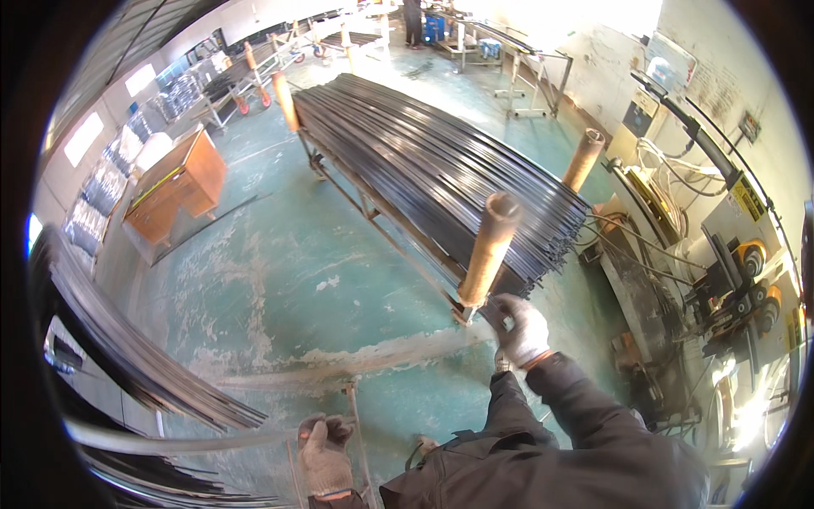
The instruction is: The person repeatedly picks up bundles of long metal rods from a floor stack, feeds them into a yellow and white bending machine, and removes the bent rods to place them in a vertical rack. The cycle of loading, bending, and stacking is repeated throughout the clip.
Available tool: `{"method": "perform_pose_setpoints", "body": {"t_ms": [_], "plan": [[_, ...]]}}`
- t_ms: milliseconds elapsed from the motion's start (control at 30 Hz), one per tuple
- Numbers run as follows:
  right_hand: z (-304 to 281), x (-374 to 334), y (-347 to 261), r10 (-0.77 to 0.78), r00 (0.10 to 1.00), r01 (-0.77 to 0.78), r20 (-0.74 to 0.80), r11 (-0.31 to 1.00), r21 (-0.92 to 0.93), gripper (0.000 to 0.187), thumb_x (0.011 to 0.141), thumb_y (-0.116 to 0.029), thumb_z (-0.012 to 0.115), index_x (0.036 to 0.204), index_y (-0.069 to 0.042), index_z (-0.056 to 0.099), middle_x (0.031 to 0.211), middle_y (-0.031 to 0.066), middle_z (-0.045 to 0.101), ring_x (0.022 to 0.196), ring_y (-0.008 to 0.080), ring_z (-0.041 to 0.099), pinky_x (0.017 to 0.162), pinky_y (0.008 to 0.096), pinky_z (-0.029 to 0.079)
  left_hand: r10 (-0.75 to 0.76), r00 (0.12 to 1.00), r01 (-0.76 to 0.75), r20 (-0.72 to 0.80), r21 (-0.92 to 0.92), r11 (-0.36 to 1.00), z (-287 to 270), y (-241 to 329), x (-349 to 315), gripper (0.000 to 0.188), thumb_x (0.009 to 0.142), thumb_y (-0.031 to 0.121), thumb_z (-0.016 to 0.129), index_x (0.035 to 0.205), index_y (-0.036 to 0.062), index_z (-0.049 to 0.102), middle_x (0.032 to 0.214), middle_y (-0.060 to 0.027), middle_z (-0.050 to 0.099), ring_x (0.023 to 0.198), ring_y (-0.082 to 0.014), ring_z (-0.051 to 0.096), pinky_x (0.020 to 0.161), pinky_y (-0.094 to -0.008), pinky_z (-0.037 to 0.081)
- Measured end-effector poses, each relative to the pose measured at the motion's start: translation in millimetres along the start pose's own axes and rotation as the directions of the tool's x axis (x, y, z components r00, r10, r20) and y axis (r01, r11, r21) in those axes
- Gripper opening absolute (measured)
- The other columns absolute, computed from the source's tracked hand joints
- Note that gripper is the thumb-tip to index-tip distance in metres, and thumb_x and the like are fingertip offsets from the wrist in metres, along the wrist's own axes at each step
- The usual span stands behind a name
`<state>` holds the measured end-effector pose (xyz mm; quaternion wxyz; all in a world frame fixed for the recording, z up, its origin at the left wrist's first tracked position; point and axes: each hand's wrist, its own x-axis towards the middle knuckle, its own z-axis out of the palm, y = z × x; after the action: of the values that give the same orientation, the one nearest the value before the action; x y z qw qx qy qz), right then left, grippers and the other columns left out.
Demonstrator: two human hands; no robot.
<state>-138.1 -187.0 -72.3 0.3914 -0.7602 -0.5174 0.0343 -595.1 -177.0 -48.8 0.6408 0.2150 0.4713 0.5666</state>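
Note:
My right hand (521, 332), in a pale work glove, is closed with thumb and fingers bent at the near end of a dark metal bar (490, 312). The bar's end lies beside the foot of a rusty upright post (490, 246). Behind it, a thick stack of long dark metal bars (424, 161) rests on a rack. At lower left my gloved left hand (326, 458) has its fingers curled; anything inside them is hidden. A single pale metal strip (170, 441) reaches toward this hand, and I cannot tell whether they touch.
More long bars (144, 331) lie in bundles at the left. Rusty posts (585, 159) stand at the rack's corners. On the right is a machine with rollers and cables (750, 288). A wooden cabinet (191, 182) stands far left; a person (413, 21) is at the back.

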Motion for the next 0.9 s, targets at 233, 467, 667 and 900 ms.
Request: {"method": "perform_pose_setpoints", "body": {"t_ms": [233,467,667,900], "plan": [[16.6,167.0,237.9,0.274,0.948,-0.194,0.164,0.902,-0.384,0.096,0.086,-0.049,0.092,0.158,0.0,0.052,0.148,0.0258,0.064,0.139,0.0458,0.059,0.118,0.0557,0.05,0.179,0.962,-0.256,0.205,0.46,0.85,313.4,-53.1,72.4,0.014,0.107,0.005,0.068,0.119,-0.001,0.068,0.104,-0.0107,0.073,0.092,-0.0214,0.072,0.089,-0.036,0.059],[60.1,267.9,264.0,0.366,0.823,-0.2,0.434,0.903,-0.381,0.089,0.09,-0.055,0.085,0.152,0.002,0.057,0.146,0.0246,0.064,0.143,0.0438,0.055,0.119,0.0565,0.047,0.27,0.759,-0.596,0.593,0.463,0.656,562.0,-150.1,113.2,0.023,0.107,-0.001,0.067,0.129,-0.0001,0.068,0.109,-0.009,0.075,0.102,-0.0189,0.071,0.099,-0.034,0.057],[103.5,376.9,297.5,0.041,0.973,-0.068,0.228,0.992,0.111,0.037,0.099,-0.029,0.082,0.129,-0.008,0.078,0.109,0.0217,0.082,0.103,0.0431,0.078,0.093,0.054,0.062,0.253,0.721,-0.685,0.645,0.718,0.123,636.1,-194.9,141.2,0.018,0.091,0.009,0.084,0.107,0.0023,0.08,0.094,-0.0176,0.08,0.085,-0.0325,0.08,0.081,-0.0413,0.064],[189.5,534.2,271.1,0.032,0.901,-0.061,0.432,0.997,0.054,0.031,0.102,-0.034,0.079,0.115,-0.006,0.078,0.112,0.0217,0.081,0.112,0.0433,0.077,0.098,0.0539,0.062,0.109,0.757,-0.615,0.644,0.759,-0.214,657.9,-198.0,148.8,0.014,0.088,0.019,0.082,0.097,0.009,0.08,0.091,-0.0134,0.078,0.083,-0.0389,0.074,0.079,-0.0493,0.059]]}}
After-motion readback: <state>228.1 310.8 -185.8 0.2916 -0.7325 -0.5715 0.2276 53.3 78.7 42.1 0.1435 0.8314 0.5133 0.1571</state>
